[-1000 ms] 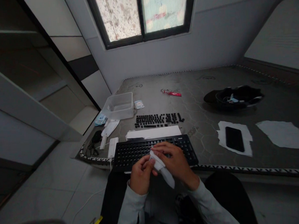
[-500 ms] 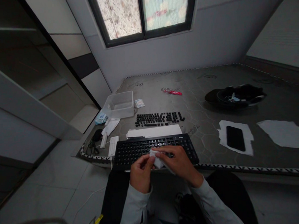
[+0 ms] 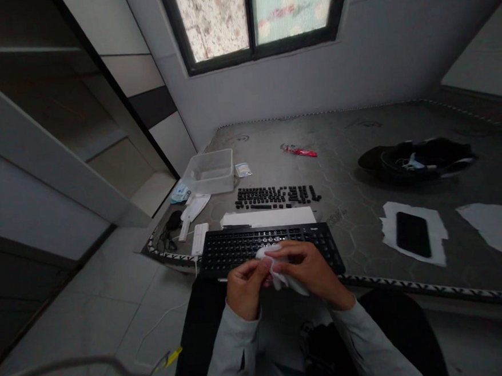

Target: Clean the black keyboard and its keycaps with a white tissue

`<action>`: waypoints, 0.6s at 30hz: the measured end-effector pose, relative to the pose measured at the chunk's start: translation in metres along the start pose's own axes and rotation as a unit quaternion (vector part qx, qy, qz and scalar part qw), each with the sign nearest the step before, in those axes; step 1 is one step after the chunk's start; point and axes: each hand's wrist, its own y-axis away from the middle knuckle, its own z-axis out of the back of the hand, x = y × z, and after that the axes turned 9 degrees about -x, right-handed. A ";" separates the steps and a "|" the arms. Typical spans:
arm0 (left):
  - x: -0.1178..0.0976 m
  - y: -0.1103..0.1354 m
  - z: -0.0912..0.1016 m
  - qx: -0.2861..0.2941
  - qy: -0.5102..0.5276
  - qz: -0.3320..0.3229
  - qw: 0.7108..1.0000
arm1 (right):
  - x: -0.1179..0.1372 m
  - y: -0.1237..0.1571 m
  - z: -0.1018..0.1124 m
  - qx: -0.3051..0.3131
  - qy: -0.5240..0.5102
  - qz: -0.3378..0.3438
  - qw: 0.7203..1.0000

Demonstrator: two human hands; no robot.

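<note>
I have the soft white crumpled cloth or tissue [image 3: 278,280] between the left hand [image 3: 245,288] and the right hand [image 3: 311,268], over the near side of the black rectangular plastic keyboard [image 3: 227,248]. Each grip is narrow, thumb and fingertips pinching it. I judge it light, limp and not slippery, but easily torn if paper; I'd favour a bunched fold over the loose, hanging end. Farther out on the grey patterned mattress [image 3: 337,133], I see a translucent, open-topped plastic box [image 3: 212,185] and a black brimmed cap [image 3: 374,159] cradling a small pale-blue item [image 3: 413,163].
</note>
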 end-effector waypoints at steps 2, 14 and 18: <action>0.004 0.000 0.001 0.020 0.005 -0.004 1.000 | -0.005 -0.001 -0.002 0.006 -0.055 -0.024 0.998; 0.006 0.002 -0.003 0.023 0.036 0.035 0.998 | -0.002 0.001 -0.013 -0.042 -0.070 -0.091 0.992; 0.004 0.000 -0.003 -0.017 0.066 0.014 0.998 | 0.002 0.003 -0.014 -0.049 -0.040 -0.075 0.995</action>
